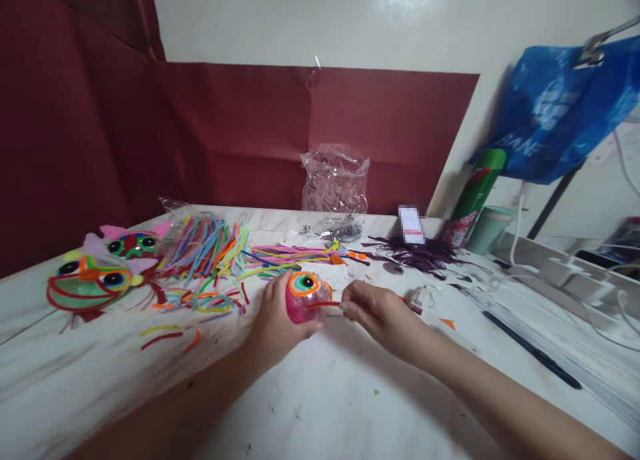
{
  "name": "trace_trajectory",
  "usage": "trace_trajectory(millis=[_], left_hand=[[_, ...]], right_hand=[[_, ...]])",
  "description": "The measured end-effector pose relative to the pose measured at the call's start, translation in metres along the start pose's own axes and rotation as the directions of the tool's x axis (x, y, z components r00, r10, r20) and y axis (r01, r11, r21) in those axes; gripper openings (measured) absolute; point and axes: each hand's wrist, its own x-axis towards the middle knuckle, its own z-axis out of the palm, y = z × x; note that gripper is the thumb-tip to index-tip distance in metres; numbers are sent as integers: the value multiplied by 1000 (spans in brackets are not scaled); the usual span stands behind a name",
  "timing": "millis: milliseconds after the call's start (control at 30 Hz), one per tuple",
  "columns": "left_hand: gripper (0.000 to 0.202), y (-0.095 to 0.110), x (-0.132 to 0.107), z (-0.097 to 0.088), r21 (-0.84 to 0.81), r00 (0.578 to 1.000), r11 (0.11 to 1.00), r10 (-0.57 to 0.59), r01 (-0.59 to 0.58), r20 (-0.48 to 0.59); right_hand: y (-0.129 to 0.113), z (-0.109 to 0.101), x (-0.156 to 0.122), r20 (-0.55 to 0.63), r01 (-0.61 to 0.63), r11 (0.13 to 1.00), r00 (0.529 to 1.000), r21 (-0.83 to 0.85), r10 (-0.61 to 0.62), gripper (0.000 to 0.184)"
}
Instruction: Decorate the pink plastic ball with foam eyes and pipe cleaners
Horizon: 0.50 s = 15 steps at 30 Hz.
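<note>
- Pink ball (304, 299) with one painted eye sits on the white table (320, 393), just in front of the loose coloured strips (210, 250).
- Left hand (274, 320) is wrapped around the ball's near side, fingers curled against it.
- Right hand (376, 310) pinches a thin red strip (323, 305) between fingertips, its far end touching the ball.
- Two finished decorated faces (103, 270) lie well apart at the table's left.
- Crumpled clear bag (334, 180) stands at the back.

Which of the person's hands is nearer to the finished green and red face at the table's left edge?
Left. The left hand grips the pink ball, on the side towards the green and red face; the right hand lies beyond the ball, farther away.
</note>
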Motion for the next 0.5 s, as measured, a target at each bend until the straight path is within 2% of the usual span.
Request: trace_trajectory(millis=[33, 100, 167, 233, 300, 333, 433, 500], left_hand=[[89, 2, 1, -4, 38, 999, 998, 47, -46, -8], [81, 9, 1, -12, 125, 977, 970, 215, -211, -18], [58, 16, 1, -20, 155, 912, 902, 411, -404, -15], [35, 23, -1, -24, 138, 842, 832, 538, -537, 30], [15, 30, -3, -27, 99, 800, 794, 597, -599, 59], [13, 33, -4, -28, 78, 787, 784, 613, -616, 61], [23, 42, -5, -33, 37, 765, 764, 643, -644, 46], [25, 46, -4, -38, 21, 771, 771, 635, -637, 51]], right_hand=[[1, -1, 1, 5, -9, 1000, 1000, 4, 8, 18], [3, -2, 1, 1, 1, 1000, 1000, 7, -1, 18], [2, -2, 0, -24, 58, 998, 998, -12, -58, 18], [-3, 0, 0, -46, 161, 985, 985, -62, -164, 18], [-11, 3, 0, -54, 269, 952, 959, -145, -279, 19], [-15, 4, 0, -46, 311, 930, 944, -196, -325, 21], [-22, 2, 1, -4, 362, 875, 924, -322, -383, 25], [-19, -6, -1, 21, 354, 865, 928, -356, -371, 24]])
